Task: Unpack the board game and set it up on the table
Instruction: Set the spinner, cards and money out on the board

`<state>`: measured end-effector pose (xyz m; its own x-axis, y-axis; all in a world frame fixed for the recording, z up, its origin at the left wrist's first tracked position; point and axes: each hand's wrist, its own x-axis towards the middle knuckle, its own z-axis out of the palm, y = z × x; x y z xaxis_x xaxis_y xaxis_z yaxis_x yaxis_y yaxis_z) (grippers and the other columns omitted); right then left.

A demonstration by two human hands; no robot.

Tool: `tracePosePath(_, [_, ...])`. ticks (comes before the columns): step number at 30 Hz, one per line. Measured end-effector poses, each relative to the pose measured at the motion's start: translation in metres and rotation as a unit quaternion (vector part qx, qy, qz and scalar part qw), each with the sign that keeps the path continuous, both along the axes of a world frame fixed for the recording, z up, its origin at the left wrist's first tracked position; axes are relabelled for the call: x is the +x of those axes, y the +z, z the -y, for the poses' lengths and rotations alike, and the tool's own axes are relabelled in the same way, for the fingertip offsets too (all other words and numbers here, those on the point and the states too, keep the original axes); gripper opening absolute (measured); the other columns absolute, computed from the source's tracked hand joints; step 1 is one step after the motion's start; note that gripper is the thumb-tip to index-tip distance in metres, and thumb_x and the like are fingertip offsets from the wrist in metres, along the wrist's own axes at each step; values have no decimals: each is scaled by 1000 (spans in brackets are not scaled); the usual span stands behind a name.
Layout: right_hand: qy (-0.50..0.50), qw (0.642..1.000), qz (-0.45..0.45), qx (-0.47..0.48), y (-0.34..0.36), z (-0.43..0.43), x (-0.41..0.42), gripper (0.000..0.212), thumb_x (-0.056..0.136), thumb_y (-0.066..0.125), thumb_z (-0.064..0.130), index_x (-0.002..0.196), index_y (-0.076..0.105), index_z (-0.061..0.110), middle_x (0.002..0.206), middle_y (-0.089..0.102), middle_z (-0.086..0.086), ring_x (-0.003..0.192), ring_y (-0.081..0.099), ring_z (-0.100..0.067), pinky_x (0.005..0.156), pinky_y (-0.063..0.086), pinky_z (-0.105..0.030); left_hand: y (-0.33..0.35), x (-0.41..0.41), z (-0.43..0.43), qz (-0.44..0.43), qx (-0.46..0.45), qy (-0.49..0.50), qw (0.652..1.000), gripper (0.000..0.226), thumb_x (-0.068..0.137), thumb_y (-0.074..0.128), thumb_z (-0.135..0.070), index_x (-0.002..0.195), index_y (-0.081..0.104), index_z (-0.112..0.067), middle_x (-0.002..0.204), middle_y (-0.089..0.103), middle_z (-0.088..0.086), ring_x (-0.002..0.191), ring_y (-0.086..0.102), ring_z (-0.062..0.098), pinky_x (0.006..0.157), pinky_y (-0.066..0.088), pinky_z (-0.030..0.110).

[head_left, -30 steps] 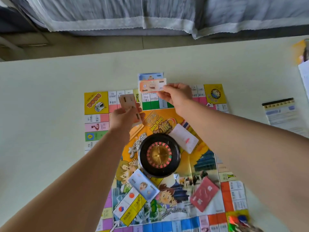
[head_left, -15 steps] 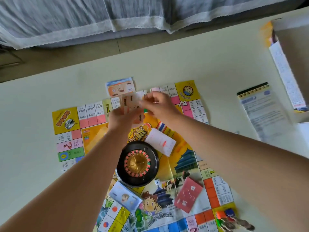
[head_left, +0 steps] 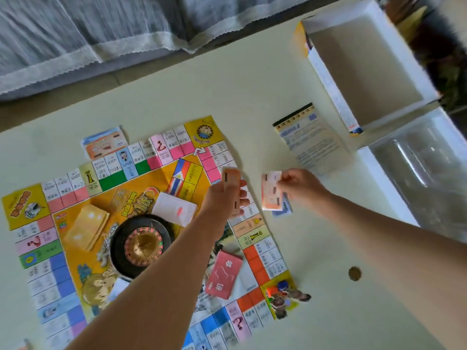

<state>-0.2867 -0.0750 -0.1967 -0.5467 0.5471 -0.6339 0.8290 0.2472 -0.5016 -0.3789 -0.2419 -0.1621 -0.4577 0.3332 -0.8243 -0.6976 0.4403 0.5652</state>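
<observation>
Dealing paper money — left hand point(head_left: 222, 199), grip curled round a thin stack of notes point(head_left: 230, 190) over the board point(head_left: 141, 168) edge; right hand point(head_left: 300, 188) pinches one note point(head_left: 271, 192) above the tabletop point(head_left: 252, 92). Light, floppy, likely slippery — pinch at the edges.

A grey lace-edged curtain point(head_left: 75, 34) is hanging beyond the pale desk point(head_left: 227, 97), trailing over the brown floor point(head_left: 38, 112) behind that desk.

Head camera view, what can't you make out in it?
Head view:
Roulette wheel: near side behind the left forearm.
Leaflet: print blurred.
Board: near edge cut off by the picture's bottom.
Notes in the left hand: too blurred to count.
Note in the right hand: print unreadable, blurred.
</observation>
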Motion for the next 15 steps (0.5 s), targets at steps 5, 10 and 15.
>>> tracePosePath(5, [6,998,16,66,-5,-13,29,8,83,61,10,77,60,15,79,63,-5,80,59,-25,65,40,-30,2,27,-9,49,16,-42,998,19,99,49,-25,100,67,-19,92,69,8,77,68,18,61,61,36])
tracePosePath(10, [6,987,-79,143,-2,3,31,38,86,64,18,121,54,7,116,53,-14,102,55,-25,86,41,-32,-5,44,6,8,19,-102,995,19,100,48,-22,102,67,-19,83,68,7,68,65,14,47,50,20])
tracePosePath(15, [81,977,-198,-7,35,64,18,27,92,59,35,107,64,13,102,61,0,85,58,-8,75,46,-25,0,57,26,-34,-2,-177,984,17,98,50,-20,99,66,-12,77,67,5,64,60,13,49,47,18])
